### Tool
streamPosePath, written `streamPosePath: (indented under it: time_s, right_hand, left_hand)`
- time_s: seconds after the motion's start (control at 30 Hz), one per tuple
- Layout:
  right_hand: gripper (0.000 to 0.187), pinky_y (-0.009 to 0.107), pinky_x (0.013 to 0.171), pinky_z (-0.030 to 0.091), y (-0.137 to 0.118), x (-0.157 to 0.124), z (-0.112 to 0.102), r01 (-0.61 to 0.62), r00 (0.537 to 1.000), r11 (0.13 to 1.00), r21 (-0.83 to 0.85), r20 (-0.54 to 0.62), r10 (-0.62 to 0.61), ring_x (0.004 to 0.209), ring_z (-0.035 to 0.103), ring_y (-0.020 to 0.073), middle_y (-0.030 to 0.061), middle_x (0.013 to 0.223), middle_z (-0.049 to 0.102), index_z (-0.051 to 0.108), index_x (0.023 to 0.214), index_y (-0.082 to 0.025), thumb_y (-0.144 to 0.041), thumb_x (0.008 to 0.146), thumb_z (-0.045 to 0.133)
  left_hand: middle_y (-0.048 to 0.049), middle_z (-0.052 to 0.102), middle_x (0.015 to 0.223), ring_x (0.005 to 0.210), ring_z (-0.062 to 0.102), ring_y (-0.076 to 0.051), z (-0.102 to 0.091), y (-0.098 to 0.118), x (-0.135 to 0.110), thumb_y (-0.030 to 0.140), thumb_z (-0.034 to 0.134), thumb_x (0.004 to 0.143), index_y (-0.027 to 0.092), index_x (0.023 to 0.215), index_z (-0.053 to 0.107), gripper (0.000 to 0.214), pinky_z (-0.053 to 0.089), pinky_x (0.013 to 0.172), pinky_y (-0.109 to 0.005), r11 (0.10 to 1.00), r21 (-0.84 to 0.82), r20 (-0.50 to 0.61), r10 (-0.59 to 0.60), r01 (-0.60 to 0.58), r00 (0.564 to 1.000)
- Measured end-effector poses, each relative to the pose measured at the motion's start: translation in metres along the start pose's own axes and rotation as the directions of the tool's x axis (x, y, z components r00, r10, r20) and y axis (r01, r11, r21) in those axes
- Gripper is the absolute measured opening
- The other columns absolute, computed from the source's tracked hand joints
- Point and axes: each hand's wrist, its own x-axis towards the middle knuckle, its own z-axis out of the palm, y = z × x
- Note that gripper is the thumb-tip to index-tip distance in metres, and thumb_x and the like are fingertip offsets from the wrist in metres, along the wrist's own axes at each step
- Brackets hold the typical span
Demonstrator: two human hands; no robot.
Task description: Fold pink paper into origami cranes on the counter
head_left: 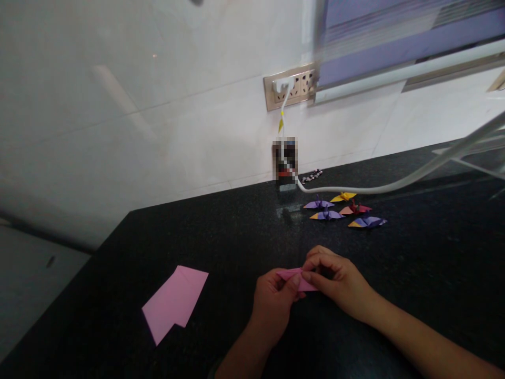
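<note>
A small folded piece of pink paper (pixel 296 277) is pinched between both of my hands, just above the black countertop (pixel 221 237). My left hand (pixel 274 300) grips its left end with thumb and fingers closed. From the right, my right hand (pixel 339 279) pinches the paper with curled fingers. Flat on the counter, to the left of my hands, lies a larger pink paper sheet (pixel 175 302).
Several folded paper cranes (pixel 343 210) in purple, yellow and red sit behind my hands. A white cable (pixel 394 184) runs across the counter from a wall socket strip (pixel 292 87). A small dark object (pixel 284 163) stands against the white wall. The counter's left edge drops away.
</note>
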Motion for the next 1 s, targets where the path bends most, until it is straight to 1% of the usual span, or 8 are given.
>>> streamPosePath:
  time_s: [0.13, 0.23, 0.33, 0.53, 0.67, 0.83, 0.93, 1.0]
  right_hand:
    - [0.009, 0.027, 0.064, 0.039, 0.002, -0.002, 0.002, 0.140, 0.989, 0.978, -0.158, -0.017, -0.144, 0.073, 0.048, 0.0138, 0.0028, 0.076, 0.050, 0.057, 0.073, -0.016, -0.011, 0.075, 0.050]
    - [0.012, 0.030, 0.067, 0.037, 0.005, -0.004, 0.001, 0.296, 0.952, 0.892, -0.342, 0.029, -0.305, 0.076, 0.047, 0.0154, 0.0046, 0.079, 0.051, 0.059, 0.080, -0.017, -0.012, 0.076, 0.049]
    - [0.014, 0.030, 0.064, 0.036, 0.006, -0.004, -0.001, 0.382, 0.920, 0.807, -0.450, 0.102, -0.378, 0.073, 0.046, 0.0153, 0.0052, 0.079, 0.051, 0.060, 0.081, -0.017, -0.014, 0.078, 0.047]
    - [0.014, 0.031, 0.065, 0.037, -0.001, -0.006, -0.003, 0.437, 0.898, 0.765, -0.474, 0.178, -0.403, 0.075, 0.046, 0.0164, 0.0061, 0.083, 0.051, 0.061, 0.080, -0.018, -0.018, 0.077, 0.047]
    - [0.018, 0.032, 0.064, 0.038, -0.005, -0.008, -0.002, 0.428, 0.902, 0.730, -0.532, 0.198, -0.384, 0.076, 0.046, 0.0178, 0.0072, 0.086, 0.052, 0.059, 0.091, -0.019, -0.023, 0.078, 0.047]
    - [0.020, 0.033, 0.064, 0.039, -0.006, -0.008, 0.001, 0.415, 0.906, 0.689, -0.594, 0.204, -0.370, 0.079, 0.046, 0.0197, 0.0088, 0.086, 0.053, 0.060, 0.093, -0.019, -0.022, 0.079, 0.045]
    - [0.023, 0.034, 0.064, 0.040, -0.008, -0.008, 0.002, 0.424, 0.904, 0.696, -0.580, 0.221, -0.366, 0.080, 0.047, 0.0208, 0.0097, 0.087, 0.054, 0.059, 0.097, -0.019, -0.023, 0.079, 0.046]
    - [0.020, 0.034, 0.065, 0.040, -0.009, -0.008, 0.002, 0.409, 0.912, 0.745, -0.526, 0.209, -0.353, 0.079, 0.047, 0.0199, 0.0087, 0.086, 0.054, 0.060, 0.093, -0.020, -0.023, 0.078, 0.047]
  left_hand:
    - [-0.0057, 0.064, 0.066, 0.054, 0.054, -0.011, 0.000, -0.002, 0.001, 0.026, 0.057, 0.071, 0.009, 0.082, 0.064, 0.022, 0.042, 0.053, -0.021, 1.000, 0.009, 0.000, -0.020, 0.020, 1.000]
    - [-0.0058, 0.063, 0.065, 0.054, 0.054, -0.011, 0.001, -0.002, 0.002, 0.025, 0.056, 0.072, 0.008, 0.085, 0.063, 0.023, 0.042, 0.054, -0.022, 1.000, -0.007, -0.012, -0.026, 0.026, 1.000]
    - [-0.0055, 0.063, 0.064, 0.053, 0.053, -0.010, 0.001, -0.001, 0.002, 0.024, 0.056, 0.071, 0.008, 0.082, 0.064, 0.021, 0.043, 0.054, -0.022, 0.999, -0.037, -0.026, -0.024, 0.023, 0.999]
    - [-0.0043, 0.062, 0.062, 0.056, 0.053, -0.011, -0.002, 0.004, 0.001, 0.023, 0.055, 0.072, 0.009, 0.080, 0.065, 0.019, 0.042, 0.055, -0.021, 0.996, -0.083, -0.008, 0.019, -0.019, 1.000]
    - [-0.0045, 0.063, 0.066, 0.061, 0.054, -0.012, -0.007, 0.004, 0.002, 0.025, 0.055, 0.072, 0.010, 0.083, 0.064, 0.020, 0.042, 0.058, -0.022, 0.995, -0.086, -0.018, 0.042, -0.044, 0.999]
    - [-0.0045, 0.062, 0.066, 0.062, 0.054, -0.013, -0.008, 0.004, 0.002, 0.026, 0.055, 0.072, 0.010, 0.078, 0.064, 0.019, 0.043, 0.058, -0.023, 0.989, -0.143, -0.029, 0.018, -0.022, 0.999]
    - [-0.0031, 0.060, 0.062, 0.059, 0.054, -0.011, -0.006, 0.006, 0.001, 0.027, 0.058, 0.070, 0.009, 0.071, 0.063, 0.019, 0.043, 0.056, -0.022, 0.989, -0.144, -0.042, 0.033, -0.039, 0.999]
    - [-0.0027, 0.059, 0.060, 0.057, 0.053, -0.011, -0.005, 0.007, 0.001, 0.028, 0.058, 0.070, 0.009, 0.069, 0.063, 0.019, 0.043, 0.056, -0.022, 0.989, -0.139, -0.048, 0.051, -0.057, 0.998]
